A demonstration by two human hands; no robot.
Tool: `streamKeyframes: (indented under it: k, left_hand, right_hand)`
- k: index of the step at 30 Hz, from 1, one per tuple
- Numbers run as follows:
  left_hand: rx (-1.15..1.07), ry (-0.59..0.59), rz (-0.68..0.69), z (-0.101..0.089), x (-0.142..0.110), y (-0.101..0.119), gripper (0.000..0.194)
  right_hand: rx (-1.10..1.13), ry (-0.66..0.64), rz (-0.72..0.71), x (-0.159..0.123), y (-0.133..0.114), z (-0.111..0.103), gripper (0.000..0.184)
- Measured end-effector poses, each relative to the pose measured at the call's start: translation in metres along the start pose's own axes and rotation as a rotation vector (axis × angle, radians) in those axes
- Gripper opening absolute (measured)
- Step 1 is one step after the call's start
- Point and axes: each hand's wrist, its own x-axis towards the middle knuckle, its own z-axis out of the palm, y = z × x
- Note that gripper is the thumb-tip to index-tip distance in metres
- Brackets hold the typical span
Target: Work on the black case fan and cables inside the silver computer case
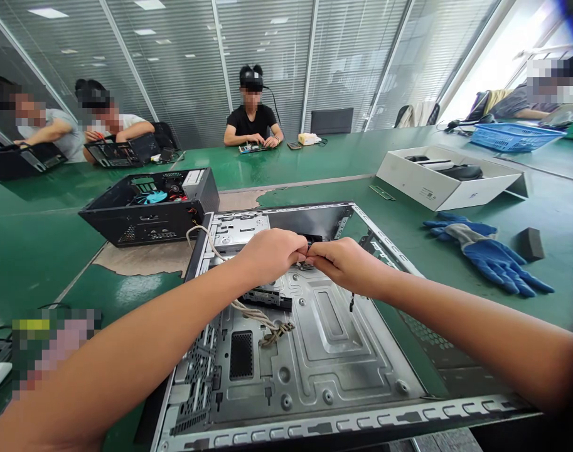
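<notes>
An open metal computer case (pixel 333 314) lies on its side in front of me. Over its far half my left hand (pixel 274 254) and my right hand (pixel 345 263) meet, fingers pinched closed. What they grip is mostly hidden; a dark part (pixel 314 238) shows just behind the fingertips. Below my left wrist, a black plastic bracket (pixel 267 298) lies inside the case. A bundle of beige cables (pixel 274 329), tied in a knot, rests on the metal floor nearby. A short black cable end (pixel 352 302) hangs under my right hand.
Left of the case stands another black computer case (pixel 149 207) with a blue fan. On the right are blue work gloves (pixel 488 251), a dark block (pixel 530 243), a white box (pixel 450 179) and a blue basket (pixel 516 137). Several people work around the green table (pixel 290 179).
</notes>
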Motion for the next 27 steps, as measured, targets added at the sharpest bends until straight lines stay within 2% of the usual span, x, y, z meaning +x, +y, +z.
streamKeyframes:
  k: [8, 13, 27]
  left_hand:
    - [-0.126, 0.037, 0.057, -0.0024, -0.001, -0.0054, 0.002]
    - [-0.107, 0.046, 0.079, -0.0015, -0.0002, -0.0093, 0.004]
    - [0.008, -0.007, 0.016, -0.0014, 0.0007, -0.003, 0.014]
  right_hand:
    - [-0.016, -0.013, -0.005, 0.0009, 0.0009, 0.0008, 0.028]
    - [0.0, -0.018, 0.011, 0.0012, -0.0011, 0.0002, 0.027]
    - [-0.004, -0.005, -0.01, 0.0012, -0.0012, 0.0003, 0.026]
